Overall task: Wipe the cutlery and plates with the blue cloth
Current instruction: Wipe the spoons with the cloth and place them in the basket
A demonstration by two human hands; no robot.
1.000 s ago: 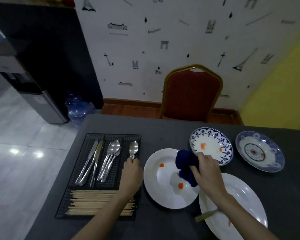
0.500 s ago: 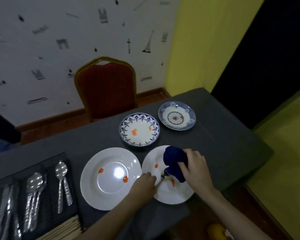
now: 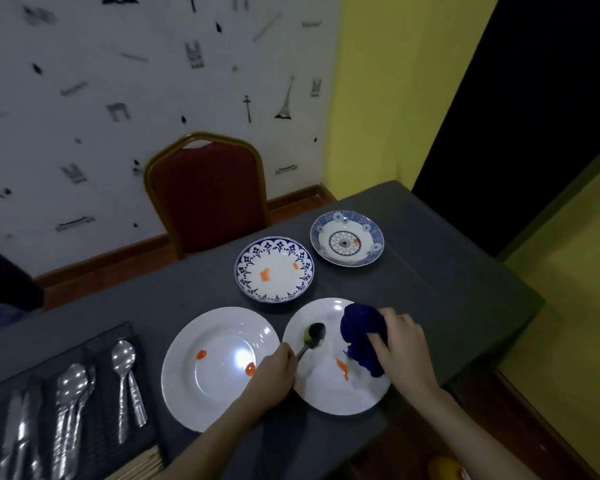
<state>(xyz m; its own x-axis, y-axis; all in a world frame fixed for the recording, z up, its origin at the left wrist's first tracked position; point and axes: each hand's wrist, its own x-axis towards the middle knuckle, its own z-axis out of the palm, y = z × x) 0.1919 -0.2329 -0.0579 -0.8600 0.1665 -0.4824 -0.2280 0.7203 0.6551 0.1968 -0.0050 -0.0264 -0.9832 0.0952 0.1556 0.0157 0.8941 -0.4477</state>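
**Spoon held over a stained plate, blue cloth bunched beside it**

A dark spoon is gripped by its handle in the left hand, which is closed around it; the bowl of the spoon is raised over the white plate on the right, and a yellowish smear can be seen on it. The blue cloth is clutched in the right hand, bunched into a wad, with its lower end hanging down onto the same plate. The cloth and the spoon bowl are seen close together but apart. An orange streak is visible on that plate, just beside the cloth's lower end.

A second white plate is set on the grey desk to the left, its rim partly covered by the left hand; two orange spots are carried on it. Farther back, a blue-patterned plate with two orange marks is placed, and beyond it to the right a smaller blue-and-white dish with a round motif at its centre.

At the left edge of the desk a black mesh cutlery tray is seen, in which spoons and other steel pieces are laid in compartments. Pale sticks are just visible at its near end. A red chair with a gold frame is stood behind the desk against the patterned wall.
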